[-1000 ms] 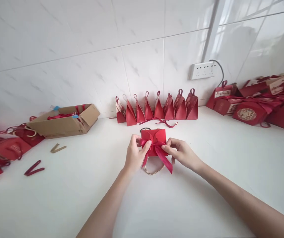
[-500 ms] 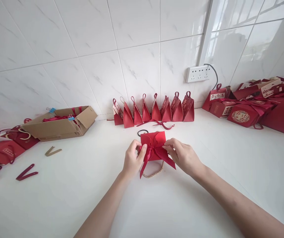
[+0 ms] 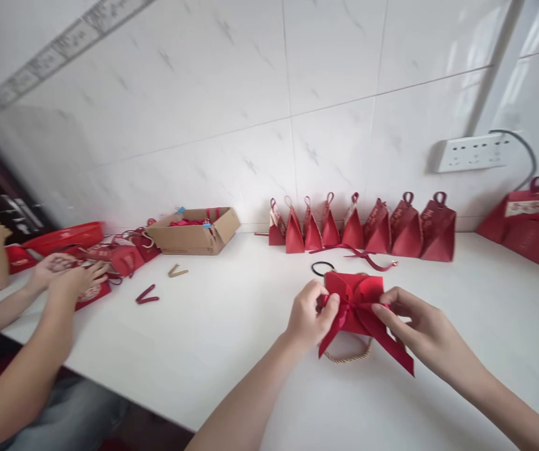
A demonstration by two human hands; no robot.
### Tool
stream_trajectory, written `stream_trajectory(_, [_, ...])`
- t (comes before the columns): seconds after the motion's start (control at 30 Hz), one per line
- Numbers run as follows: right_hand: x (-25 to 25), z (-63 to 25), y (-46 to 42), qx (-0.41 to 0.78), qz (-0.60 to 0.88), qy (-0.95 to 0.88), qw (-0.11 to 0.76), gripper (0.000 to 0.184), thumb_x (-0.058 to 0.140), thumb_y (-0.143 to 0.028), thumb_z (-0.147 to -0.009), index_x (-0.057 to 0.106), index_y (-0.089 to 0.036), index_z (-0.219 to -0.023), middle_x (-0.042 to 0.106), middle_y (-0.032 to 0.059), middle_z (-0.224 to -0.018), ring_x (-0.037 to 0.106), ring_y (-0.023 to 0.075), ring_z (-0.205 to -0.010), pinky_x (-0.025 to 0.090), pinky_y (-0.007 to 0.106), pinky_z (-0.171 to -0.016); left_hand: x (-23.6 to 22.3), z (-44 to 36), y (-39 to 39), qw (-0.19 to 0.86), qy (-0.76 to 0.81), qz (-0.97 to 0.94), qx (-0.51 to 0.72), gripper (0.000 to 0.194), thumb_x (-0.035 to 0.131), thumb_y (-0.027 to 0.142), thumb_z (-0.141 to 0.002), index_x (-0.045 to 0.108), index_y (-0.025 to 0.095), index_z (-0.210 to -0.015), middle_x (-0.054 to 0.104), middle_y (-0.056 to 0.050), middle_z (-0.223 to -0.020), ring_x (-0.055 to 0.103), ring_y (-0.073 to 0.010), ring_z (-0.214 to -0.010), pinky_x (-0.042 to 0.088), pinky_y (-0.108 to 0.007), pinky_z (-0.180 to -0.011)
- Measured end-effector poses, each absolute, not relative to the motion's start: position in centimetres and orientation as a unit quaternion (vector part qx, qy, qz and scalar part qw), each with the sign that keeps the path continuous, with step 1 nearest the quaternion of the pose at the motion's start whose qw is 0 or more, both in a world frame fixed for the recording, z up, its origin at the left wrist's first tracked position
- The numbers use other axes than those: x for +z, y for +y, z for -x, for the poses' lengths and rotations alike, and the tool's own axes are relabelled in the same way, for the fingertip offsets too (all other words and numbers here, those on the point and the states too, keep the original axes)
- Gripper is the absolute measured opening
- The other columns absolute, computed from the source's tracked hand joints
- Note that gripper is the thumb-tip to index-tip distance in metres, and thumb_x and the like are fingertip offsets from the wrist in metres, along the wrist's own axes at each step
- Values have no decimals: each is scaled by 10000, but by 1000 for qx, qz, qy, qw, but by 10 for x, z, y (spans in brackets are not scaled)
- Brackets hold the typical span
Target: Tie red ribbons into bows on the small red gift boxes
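A red gift box point(image 3: 355, 288) with curved overlapping flaps lies on the white table in front of me. Across it runs a dark red satin ribbon point(image 3: 394, 347), tied in a bow with two tails hanging towards me. My left hand point(image 3: 311, 313) pinches the bow's left loop between thumb and fingers. On the other side my right hand point(image 3: 415, 326) pinches the right loop. A twisted gold cord handle point(image 3: 347, 359) loops out from the near edge of the box, and a black ring point(image 3: 321, 269) lies just behind it.
Several red pointed boxes point(image 3: 353, 232) stand along the wall, loose ribbon point(image 3: 368, 258) before them. A cardboard box point(image 3: 185, 243), folded strips point(image 3: 147, 295) and more red boxes lie left. There, a co-worker's hands point(image 3: 76, 279) handle a red box. Red boxes point(image 3: 533, 225) stand right.
The view has swung left, bringing co-workers' arms into sight and shifting the table items rightward. My hands still hold the bow's loops.
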State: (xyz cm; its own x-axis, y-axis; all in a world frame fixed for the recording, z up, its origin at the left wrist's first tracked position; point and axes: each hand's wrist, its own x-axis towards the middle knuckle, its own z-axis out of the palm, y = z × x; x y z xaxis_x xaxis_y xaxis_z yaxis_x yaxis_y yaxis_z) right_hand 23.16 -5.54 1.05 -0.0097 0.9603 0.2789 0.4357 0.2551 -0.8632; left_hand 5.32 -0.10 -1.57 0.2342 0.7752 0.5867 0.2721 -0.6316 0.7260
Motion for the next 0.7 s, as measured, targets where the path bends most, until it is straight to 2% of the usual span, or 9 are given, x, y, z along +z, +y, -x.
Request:
stream_trajectory(0.1, [-2,-239,-50,293,536,-652,448,393,492,-603,-812,480,-226,-703,480,-29,-562,391,105,-433,386,233,-407,-17,-54,-1,236,348,-743,521,277,466,321,-829,319,203,-625,364,24,-611,367,-101,-550,329,-241,-519])
stream_trajectory(0.23, [-17,-247,-43,297,549,-644,442,411,471,-637,-806,502,-233,-736,468,-28,-522,418,114,-433,385,224,-400,-20,-55,-2,225,342,-744,528,262,463,307,-812,309,206,-626,354,22,-593,340,-101,-519,313,-260,-503])
stream_trajectory(0.33, [-17,-245,-40,314,536,-615,485,404,560,-644,-736,509,-253,-825,512,-19,-552,435,124,-425,399,231,-375,-21,-56,-2,223,342,-741,534,267,460,307,-817,303,206,-625,349,20,-595,330,-105,-523,305,-273,-508])
stream_trajectory(0.43, [-9,-239,-41,342,515,-571,541,480,636,-648,-653,503,-275,-924,534,-11,-562,454,144,-423,411,243,-344,-21,-56,-2,229,348,-733,538,285,450,328,-835,305,205,-622,355,18,-598,335,-109,-539,306,-277,-526])
stream_trajectory(0.53, [-4,-234,-42,365,516,-540,555,490,669,-639,-621,511,-274,-907,542,-9,-573,450,137,-421,418,240,-347,-20,-56,-2,248,361,-723,534,290,432,335,-851,299,204,-629,342,27,-599,333,-104,-548,301,-262,-531])
stream_trajectory(0.7, [-3,-230,-44,430,474,-485,597,437,722,-558,-643,499,-260,-871,545,-25,-660,495,122,-509,424,208,-409,-17,-56,-3,264,369,-726,517,295,408,343,-874,299,202,-639,311,43,-593,327,-96,-548,291,-238,-537])
